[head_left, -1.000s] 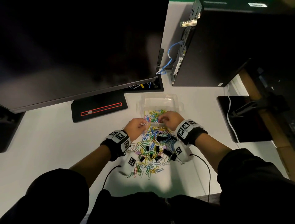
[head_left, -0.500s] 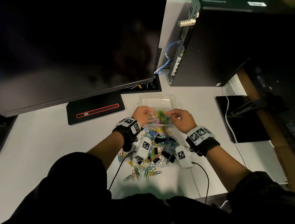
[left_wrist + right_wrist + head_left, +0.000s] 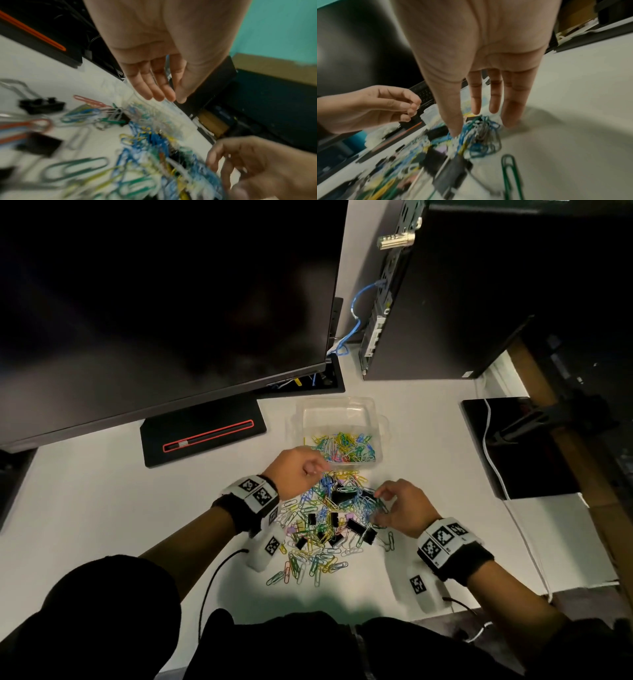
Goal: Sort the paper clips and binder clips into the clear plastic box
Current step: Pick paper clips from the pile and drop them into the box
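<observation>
The clear plastic box (image 3: 337, 402) stands on the white desk; its near half holds coloured paper clips (image 3: 346, 447), its far half looks bare. In front of it lies a mixed pile of paper clips (image 3: 317, 559) and black binder clips (image 3: 342, 496). My left hand (image 3: 317, 470) hovers at the box's near left corner, fingers relaxed, nothing visible in it (image 3: 161, 95). My right hand (image 3: 380, 503) reaches down onto the pile's right side. Its straight, spread fingers and thumb touch a tangle of blue clips (image 3: 481, 129) without gripping.
A large dark monitor with a red-lined stand base (image 3: 202, 433) fills the left back. A black computer tower (image 3: 445, 302) stands behind the box. A black pad (image 3: 513, 446) with a white cable lies at right. The desk's front edge is at my body.
Both hands were over the box half a second ago. They have drawn back: the right hand dropped onto the pile's right side, the left hand moved just off the box's near corner.
</observation>
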The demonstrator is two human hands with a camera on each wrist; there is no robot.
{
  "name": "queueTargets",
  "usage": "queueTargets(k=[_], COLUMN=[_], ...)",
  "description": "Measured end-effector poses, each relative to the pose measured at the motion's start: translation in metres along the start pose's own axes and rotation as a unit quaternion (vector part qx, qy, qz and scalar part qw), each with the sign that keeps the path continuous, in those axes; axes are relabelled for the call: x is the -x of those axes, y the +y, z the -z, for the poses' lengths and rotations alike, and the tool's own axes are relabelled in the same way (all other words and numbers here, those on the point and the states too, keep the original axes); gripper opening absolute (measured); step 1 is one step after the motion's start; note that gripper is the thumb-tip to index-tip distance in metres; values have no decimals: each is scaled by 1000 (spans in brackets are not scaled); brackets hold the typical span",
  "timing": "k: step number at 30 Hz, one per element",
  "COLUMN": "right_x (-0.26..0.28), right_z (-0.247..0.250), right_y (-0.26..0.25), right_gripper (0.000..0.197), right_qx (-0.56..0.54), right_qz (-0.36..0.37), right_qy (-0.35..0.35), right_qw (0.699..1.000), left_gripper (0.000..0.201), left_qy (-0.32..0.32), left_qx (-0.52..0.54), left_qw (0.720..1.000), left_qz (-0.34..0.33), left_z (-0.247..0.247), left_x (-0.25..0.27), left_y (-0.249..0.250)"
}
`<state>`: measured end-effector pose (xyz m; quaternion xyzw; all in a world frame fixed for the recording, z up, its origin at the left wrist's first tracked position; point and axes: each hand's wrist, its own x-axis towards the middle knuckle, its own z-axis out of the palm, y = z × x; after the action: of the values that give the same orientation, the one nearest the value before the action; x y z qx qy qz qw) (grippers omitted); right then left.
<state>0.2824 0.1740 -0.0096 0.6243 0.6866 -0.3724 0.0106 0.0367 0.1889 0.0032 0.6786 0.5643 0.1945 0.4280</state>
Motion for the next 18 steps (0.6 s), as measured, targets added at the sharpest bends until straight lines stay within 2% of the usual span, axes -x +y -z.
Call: queueTargets(k=[3, 6, 14, 18], right_x=[3, 4, 5, 6], right_z=[-12, -20, -28, -30], right_y=[-5, -12, -17, -16], right_gripper=[52, 52, 36, 28], right_qx=[40, 66, 50, 47], right_qz=[26, 41, 46, 44], right_qy=[-7, 8, 25, 37], right_qw=[999, 997, 997, 997], left_gripper=[34, 55, 78, 62], left_qy=[-92, -129, -110, -80], left_qx=[-139, -203, -206, -191], left_qw=[986, 971, 972, 978], left_qz=[1, 14, 21, 33], left_z=[-5, -13, -30, -35], left_x=[9, 13, 17, 19], left_y=[-13, -20, -20, -21])
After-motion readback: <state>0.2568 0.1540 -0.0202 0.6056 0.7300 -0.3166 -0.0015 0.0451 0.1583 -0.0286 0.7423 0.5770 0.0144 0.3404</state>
